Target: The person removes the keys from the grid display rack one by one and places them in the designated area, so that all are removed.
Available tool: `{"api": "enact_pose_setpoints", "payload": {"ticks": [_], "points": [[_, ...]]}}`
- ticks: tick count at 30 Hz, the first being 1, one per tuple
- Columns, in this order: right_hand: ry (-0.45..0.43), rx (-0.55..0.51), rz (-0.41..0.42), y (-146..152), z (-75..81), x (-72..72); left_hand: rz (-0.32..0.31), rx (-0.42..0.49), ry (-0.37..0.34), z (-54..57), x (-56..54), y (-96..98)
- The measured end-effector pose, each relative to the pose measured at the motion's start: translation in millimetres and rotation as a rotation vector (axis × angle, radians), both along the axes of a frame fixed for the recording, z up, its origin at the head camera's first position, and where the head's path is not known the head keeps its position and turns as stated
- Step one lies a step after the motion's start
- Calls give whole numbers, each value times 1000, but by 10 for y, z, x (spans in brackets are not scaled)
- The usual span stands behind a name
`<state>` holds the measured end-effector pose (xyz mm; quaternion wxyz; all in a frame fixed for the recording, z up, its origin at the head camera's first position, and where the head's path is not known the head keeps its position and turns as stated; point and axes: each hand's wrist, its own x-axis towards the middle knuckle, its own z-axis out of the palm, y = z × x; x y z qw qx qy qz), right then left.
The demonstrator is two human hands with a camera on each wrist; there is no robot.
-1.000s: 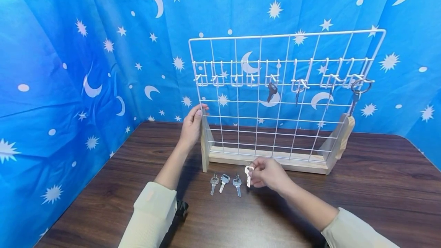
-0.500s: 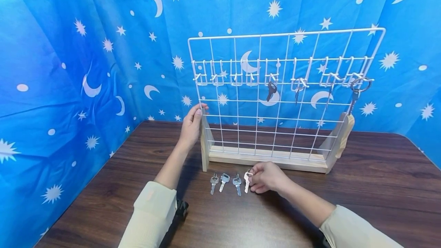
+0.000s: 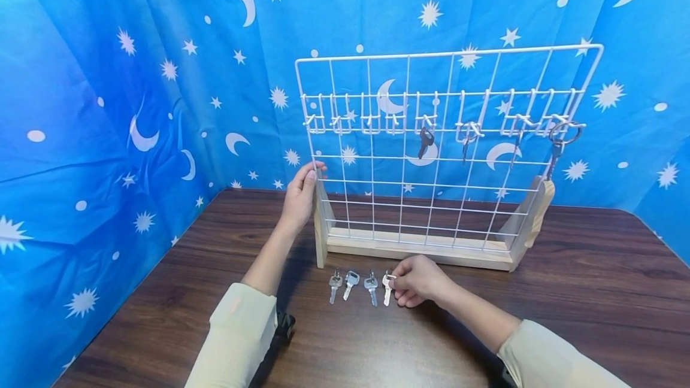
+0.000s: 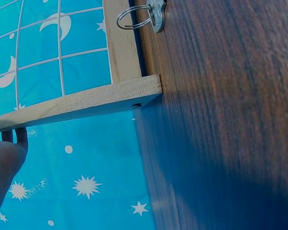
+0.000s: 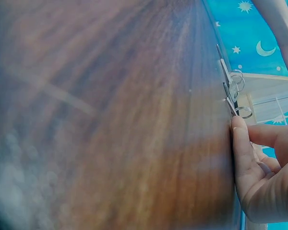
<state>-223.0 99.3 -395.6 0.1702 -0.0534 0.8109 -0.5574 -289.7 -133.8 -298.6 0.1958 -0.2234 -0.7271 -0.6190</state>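
My right hand (image 3: 422, 282) pinches a silver key (image 3: 387, 293) by its head, low at the table, at the right end of a row. Three other silver keys with rings lie to its left, the nearest being a key (image 3: 371, 290) with its blade toward me. In the right wrist view, my thumb and fingertip (image 5: 237, 122) meet by the keys, hiding part of the held one. My left hand (image 3: 299, 199) holds the left wooden upright (image 3: 320, 226) of a white wire grid rack (image 3: 399, 205). In the left wrist view, its fingers lie against that upright (image 4: 86, 103).
Hooks run along the rack, and several hold keys toward the right, including a dark key (image 3: 426, 142) and a large key ring (image 3: 565, 133). The rack stands on a brown wooden table (image 3: 345, 340). Behind it hangs a blue curtain (image 3: 178, 47) with moons and stars.
My right hand has lowered the key and brought it slightly toward me, level with the other keys in the row. My left hand has stayed on the rack.
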Motion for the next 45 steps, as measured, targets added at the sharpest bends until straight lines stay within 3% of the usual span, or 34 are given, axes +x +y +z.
{"api": "enact_pose_setpoints", "payload": {"ticks": [8,12,19,26,34,38,45], "points": [[5,39,-43,-27,-8,3,-1,16,12,-189,-232,-54],[12,72,-80,-50,-14,-1,7,19,35,-229,-267,-58],[9,98,-125,-80,-30,-20,2,18,1,-182,-229,-55],[35,117,-139,-93,-48,-23,6,4,-9,-3,-10,6],[27,76,-129,-89,-15,2,1,2,-22,2,-5,-3],[52,24,-117,-65,59,10,4,5,-17,-14,-14,-8],[204,-45,-92,31,351,8,2,9,-18,-14,-20,4]]}}
